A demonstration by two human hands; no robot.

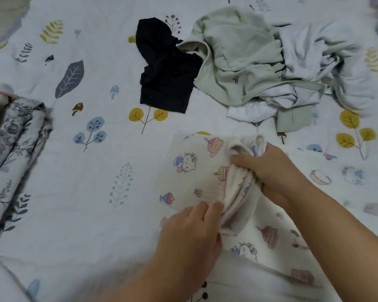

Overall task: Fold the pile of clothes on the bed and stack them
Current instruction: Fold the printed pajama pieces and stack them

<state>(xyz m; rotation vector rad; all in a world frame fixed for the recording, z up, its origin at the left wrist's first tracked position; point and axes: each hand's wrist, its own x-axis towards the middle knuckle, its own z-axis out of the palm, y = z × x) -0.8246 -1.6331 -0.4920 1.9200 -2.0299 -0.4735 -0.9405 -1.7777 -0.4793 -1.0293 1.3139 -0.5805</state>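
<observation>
A cartoon-print cloth [190, 168] lies flat on the bed [96, 192], with a bunched fold rising between both hands. The right hand [271, 171] grips the fold's upper part, fingers [244, 159] curled round it. The left hand [190, 232] pinches its lower end. Beyond lie a black garment [164, 68] and a pile of pale clothes [271, 62].

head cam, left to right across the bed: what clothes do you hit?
Floral folded bedding → black garment → cartoon-print garment, gripped by left hand and right hand → pale green garment → white crumpled garment.
</observation>
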